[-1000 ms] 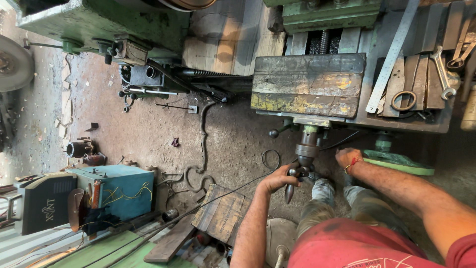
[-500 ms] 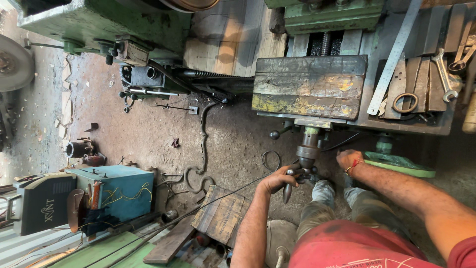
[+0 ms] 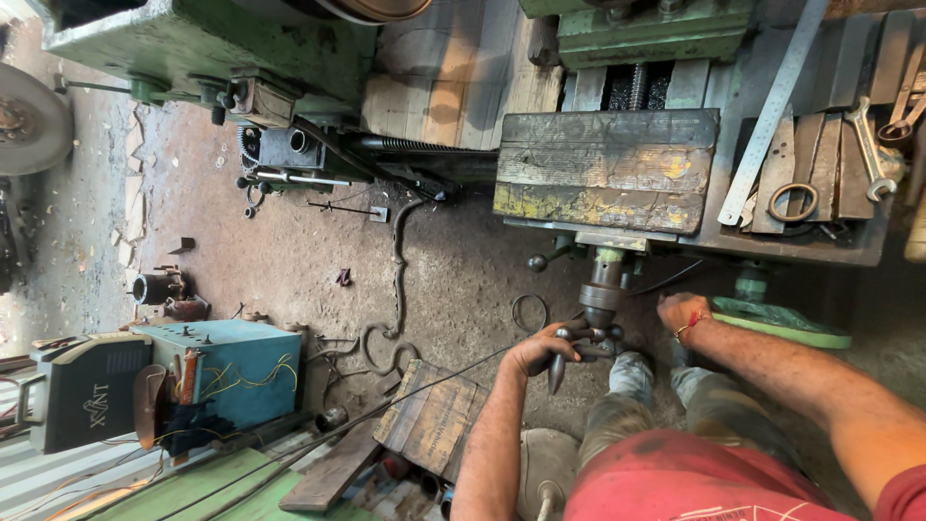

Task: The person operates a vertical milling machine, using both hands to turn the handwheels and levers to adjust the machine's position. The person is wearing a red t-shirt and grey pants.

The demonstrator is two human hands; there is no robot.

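A blue box point(image 3: 231, 371) with yellow wires stands on the dirt floor point(image 3: 289, 251). A black box point(image 3: 82, 391) stands just beside it. A wood pallet point(image 3: 429, 420) lies near them. A long steel ruler point(image 3: 772, 111) lies on the machine's surface point(image 3: 820, 241), beside a metal ring point(image 3: 793, 201) and a wrench point(image 3: 871, 150). A round grey wheel point(image 3: 29, 121) sits at the far left. A thin cable point(image 3: 397, 280) snakes over the floor.

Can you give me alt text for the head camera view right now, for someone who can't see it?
Seen from above, the left hand grips a crank handle under a worn machine table, while the right hand rests beside a green handwheel. A steel ruler and a wrench lie on the machine; a blue box stands on the dirt floor.
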